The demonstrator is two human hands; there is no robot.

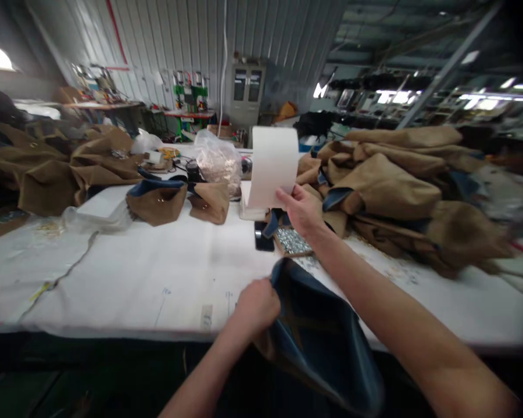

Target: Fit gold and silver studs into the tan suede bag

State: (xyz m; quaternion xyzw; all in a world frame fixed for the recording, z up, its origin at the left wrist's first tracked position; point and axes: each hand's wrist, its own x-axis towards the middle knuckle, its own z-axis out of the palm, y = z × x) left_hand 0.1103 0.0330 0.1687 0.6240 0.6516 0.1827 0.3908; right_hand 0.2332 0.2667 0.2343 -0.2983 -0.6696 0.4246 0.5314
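My left hand point(258, 305) is closed on the rim of a brown fabric bag with a blue lining point(322, 325). The bag's mouth gapes toward me, and it hangs at the table's front edge. My right hand point(303, 209), arm stretched forward, pinches the lower edge of a white sheet point(274, 165), which stands upright and curves a little. Just behind and below that sheet is a stack of white sheets point(246, 203). Under my right wrist lie a dark phone point(264, 238) and a shallow box of small shiny metal pieces point(293, 241).
Brown bags are heaped on the right point(387, 186) and left point(43, 168) of the white table point(126, 278). Two small brown bags point(159, 203) stand near the middle. A clear plastic sack point(218, 159) sits behind them. Small metal bits lie scattered at the right.
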